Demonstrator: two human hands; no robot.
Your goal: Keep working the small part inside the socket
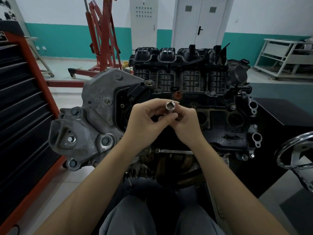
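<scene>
Socket (pixel 169 106), shiny metal with its square hole turned up at the camera, sits right between both hands, held over the middle of the engine (pixel 194 102). Left hand (pixel 145 121) has its fingers curled in, thumb and fingertips pinching the socket from the left side. Right hand (pixel 188 122) comes in from the other side, fingers bent tight around the lower end of the same piece, knuckles touching the left hand's fingers. Whether a second part is tucked under the socket is hidden by the fingers. Both bare forearms run down toward the camera, with grey trousers (pixel 128 217) below them.

Just behind the hands, a small orange cap (pixel 176 95) stands on the dark engine top. Further back, the black ribbed intake manifold (pixel 183 65) runs across. Left of the hands, a grey cast metal bracket (pixel 94 119) bolts onto the engine's end, several bolt heads showing. Far left, a black tool chest (pixel 18 106) with an orange-red frame and a stack of drawers. Right of the hands and lower, a chrome handwheel (pixel 298 155) pokes in at the edge. Well behind on the left, a red engine hoist (pixel 101 39) stands on the floor; behind the engine, a white double door (pixel 199 21), a grey cabinet (pixel 144 21) and, far right, a white rack (pixel 286 56).
</scene>
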